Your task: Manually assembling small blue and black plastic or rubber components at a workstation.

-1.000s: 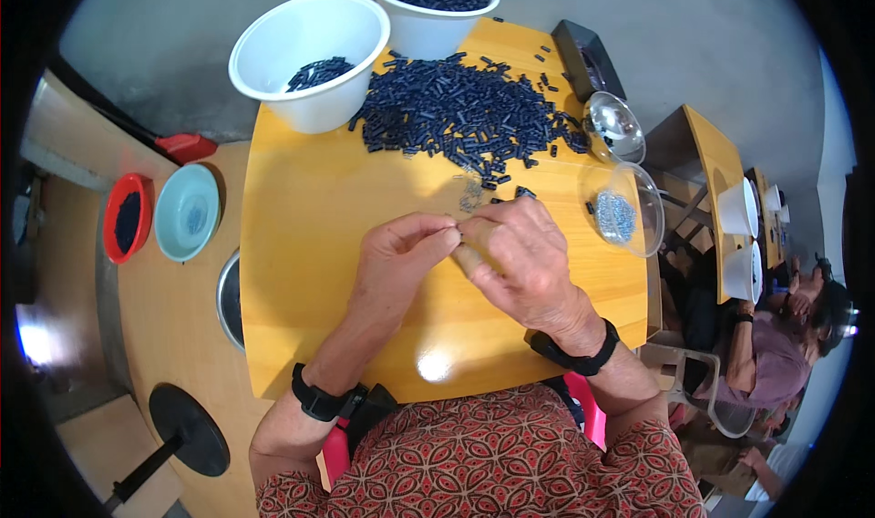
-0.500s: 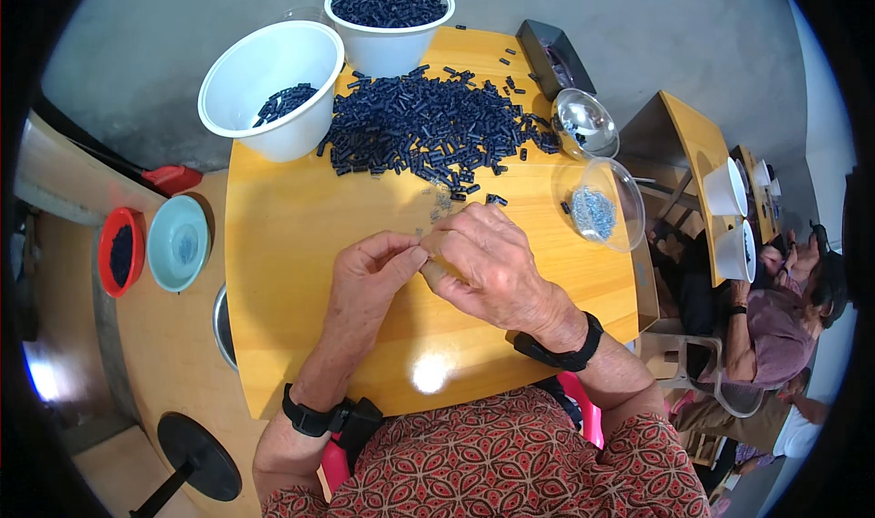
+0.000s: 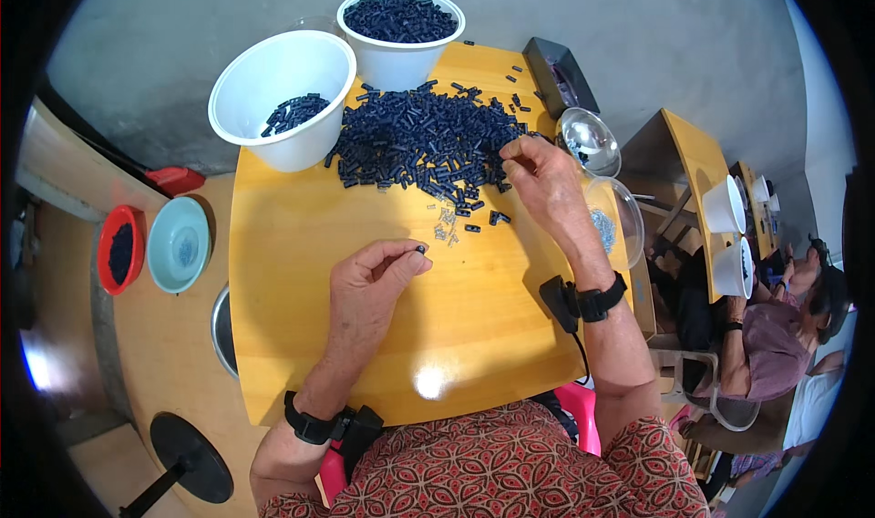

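Note:
My left hand (image 3: 372, 284) is closed in a pinch over the near middle of the table. Between its thumb and forefinger shows the end of a small dark plastic piece (image 3: 421, 249). My right hand (image 3: 549, 182) reaches to the right edge of a heap of small dark cylindrical plastic pieces (image 3: 424, 135). Its thumb and forefinger are pressed together, and I cannot make out what they hold. Several tiny clear or silvery parts (image 3: 446, 226) lie scattered between the heap and my left hand.
Two white tubs, one part-filled (image 3: 232, 121) and one heaped full (image 3: 406, 67), stand at the back left. On the right are a clear bowl (image 3: 629, 206) of tiny bluish parts, a clear dome-shaped bowl (image 3: 591, 135) and a dark tray (image 3: 547, 57). Another person (image 3: 775, 345) sits far right.
My right hand has left my left hand and moved up and right to the heap's edge. The left hand has stayed nearly in place, with the dark piece now showing at its fingertips.

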`<state>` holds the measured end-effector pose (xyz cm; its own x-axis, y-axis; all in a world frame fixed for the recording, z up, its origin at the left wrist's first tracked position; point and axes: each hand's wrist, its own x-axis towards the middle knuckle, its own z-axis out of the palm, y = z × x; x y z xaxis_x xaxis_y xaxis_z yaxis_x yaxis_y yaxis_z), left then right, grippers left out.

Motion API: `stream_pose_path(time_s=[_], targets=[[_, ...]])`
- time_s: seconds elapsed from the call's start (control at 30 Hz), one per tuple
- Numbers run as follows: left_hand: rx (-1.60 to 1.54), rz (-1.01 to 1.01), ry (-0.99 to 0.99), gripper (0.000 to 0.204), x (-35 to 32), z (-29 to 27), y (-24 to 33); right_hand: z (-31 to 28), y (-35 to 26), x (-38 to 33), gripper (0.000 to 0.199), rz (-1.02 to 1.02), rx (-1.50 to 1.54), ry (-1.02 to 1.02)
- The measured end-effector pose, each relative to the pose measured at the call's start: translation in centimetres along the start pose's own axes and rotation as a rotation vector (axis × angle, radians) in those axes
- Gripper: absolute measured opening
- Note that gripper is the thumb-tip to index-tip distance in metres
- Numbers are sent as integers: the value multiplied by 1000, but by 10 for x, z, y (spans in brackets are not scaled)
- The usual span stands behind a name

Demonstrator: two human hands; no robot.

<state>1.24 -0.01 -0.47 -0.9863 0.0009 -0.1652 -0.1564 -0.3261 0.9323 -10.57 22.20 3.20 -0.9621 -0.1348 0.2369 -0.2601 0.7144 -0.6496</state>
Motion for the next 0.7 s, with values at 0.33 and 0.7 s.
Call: stream_pose_path(time_s=[0.33, 0.7], targets=[[-20, 26, 7, 14, 1, -1, -3, 29, 8, 3, 11, -87, -158, -150], [-9, 11, 8, 15, 2, 2, -5, 3, 14, -2, 7, 38, 8, -73]])
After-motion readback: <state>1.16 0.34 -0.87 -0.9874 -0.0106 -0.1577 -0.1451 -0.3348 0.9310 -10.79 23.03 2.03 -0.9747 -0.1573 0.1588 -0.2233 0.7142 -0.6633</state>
